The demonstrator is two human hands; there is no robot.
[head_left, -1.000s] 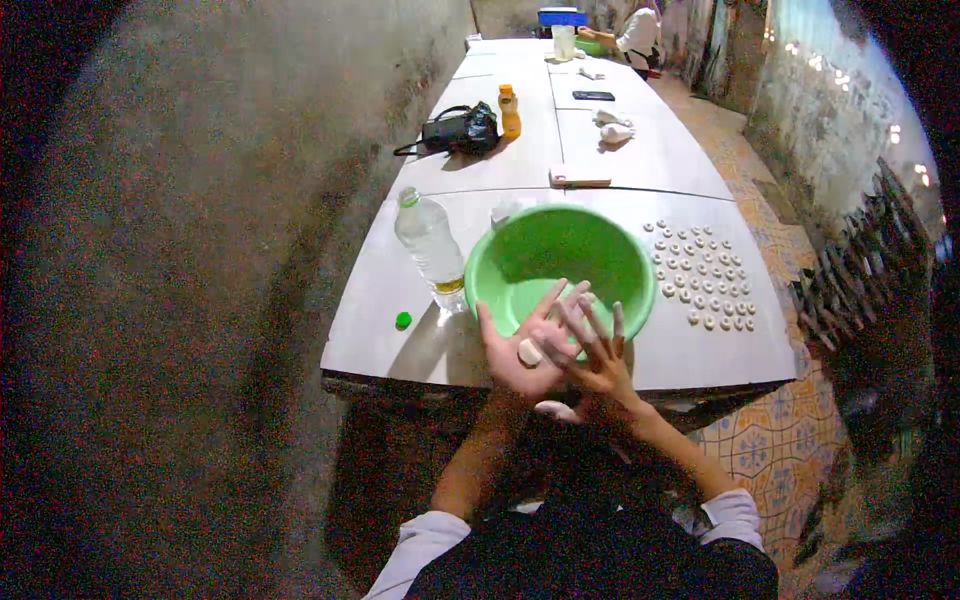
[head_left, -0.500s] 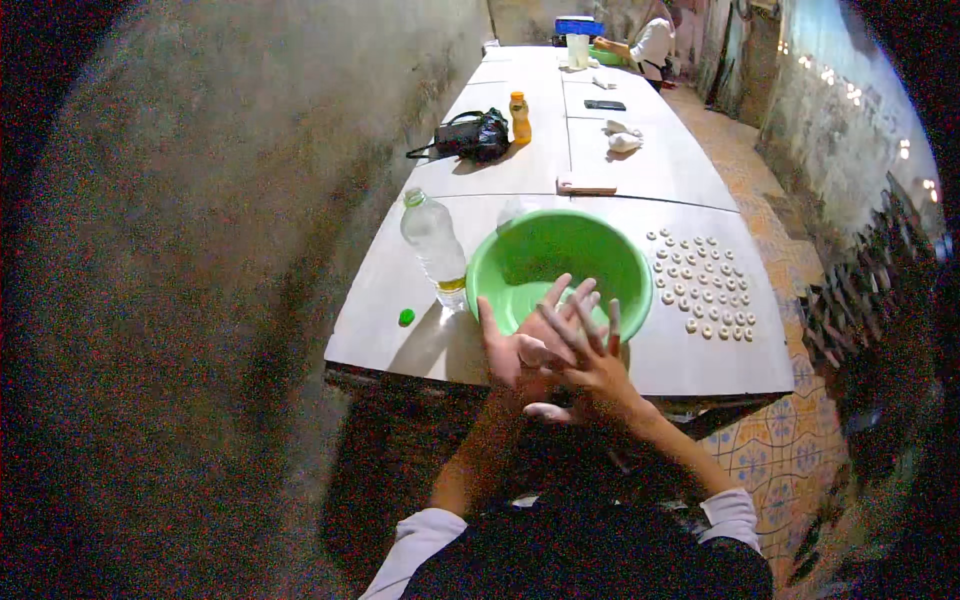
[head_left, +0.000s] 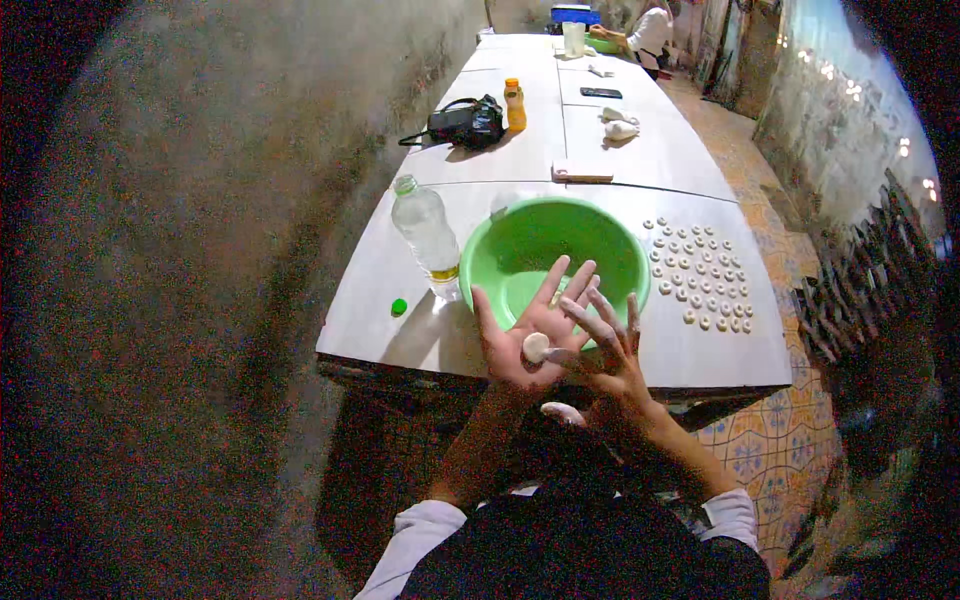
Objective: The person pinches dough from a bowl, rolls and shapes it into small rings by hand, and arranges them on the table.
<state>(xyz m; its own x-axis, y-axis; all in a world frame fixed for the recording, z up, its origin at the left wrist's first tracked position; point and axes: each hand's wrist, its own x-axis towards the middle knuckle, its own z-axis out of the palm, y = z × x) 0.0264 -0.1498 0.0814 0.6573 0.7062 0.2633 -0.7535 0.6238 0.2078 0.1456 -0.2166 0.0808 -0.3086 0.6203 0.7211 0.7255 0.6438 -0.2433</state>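
My left hand [head_left: 506,358] lies palm up with its fingers stretched out and spread. A small round flattened piece of pale dough [head_left: 536,347] rests on its palm. From the right, my right hand [head_left: 622,378] reaches over with fingers apart, one fingertip touching the edge of the dough. White powder or dough coats several of its fingers. Just beyond both hands stands a large green plastic bowl [head_left: 490,262], its near rim partly hidden by them. Several small pale dough pieces with dimpled centres [head_left: 694,301] lie in rows to the bowl's right.
A clear bottle without its cap [head_left: 425,228] stands left of the bowl, near a green cap [head_left: 399,308]. Farther along are a black bag [head_left: 470,124], an orange bottle [head_left: 515,106], a phone [head_left: 600,93] and white bundles [head_left: 621,131]. Another person [head_left: 648,42] works at the far end.
My right hand has drawn back slightly to the right, uncovering the dough on my left palm. The left palm now faces up more openly. The view has shifted a little.
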